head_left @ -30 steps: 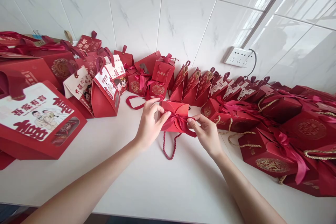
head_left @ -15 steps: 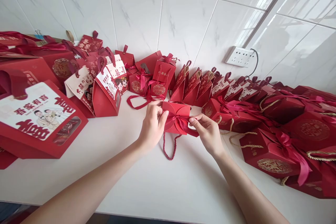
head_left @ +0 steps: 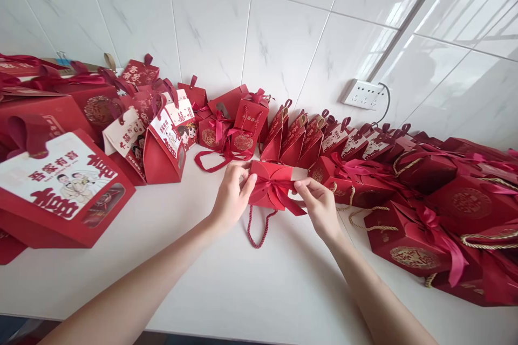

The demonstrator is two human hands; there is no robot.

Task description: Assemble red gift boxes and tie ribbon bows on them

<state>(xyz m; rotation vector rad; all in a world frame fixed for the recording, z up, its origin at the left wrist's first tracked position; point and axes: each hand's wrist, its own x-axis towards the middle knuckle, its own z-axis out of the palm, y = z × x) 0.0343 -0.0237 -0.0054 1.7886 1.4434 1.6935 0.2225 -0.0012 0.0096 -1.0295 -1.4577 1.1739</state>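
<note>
A small red gift box (head_left: pixel 270 168) with curved, overlapping top flaps sits between my hands above the white table. Tied across its top is a satin ribbon (head_left: pixel 272 190) with a loose tail reaching to the lower right. My left hand (head_left: pixel 231 194) is closed at the box's left edge, thumb on the near side; its other fingertips are partly hidden. With thumb and fingers, my right hand (head_left: pixel 318 206) pinches the ribbon at the right edge. From the near side of the box hangs a dark red rope handle (head_left: pixel 259 243), looping onto the table.
Red house-shaped boxes with ribbon handles (head_left: pixel 67 178) crowd the left of the white table (head_left: pixel 210 285). Upright red boxes (head_left: pixel 279 132) line the tiled wall. Hexagonal red boxes with gold cords (head_left: pixel 408 237) are piled at right. A power strip (head_left: pixel 363 94) is on the wall.
The view has shifted slightly. The ribbon now shows a fuller bow, with its tail hanging lower right of the box. Both hands keep nearly the same places.
</note>
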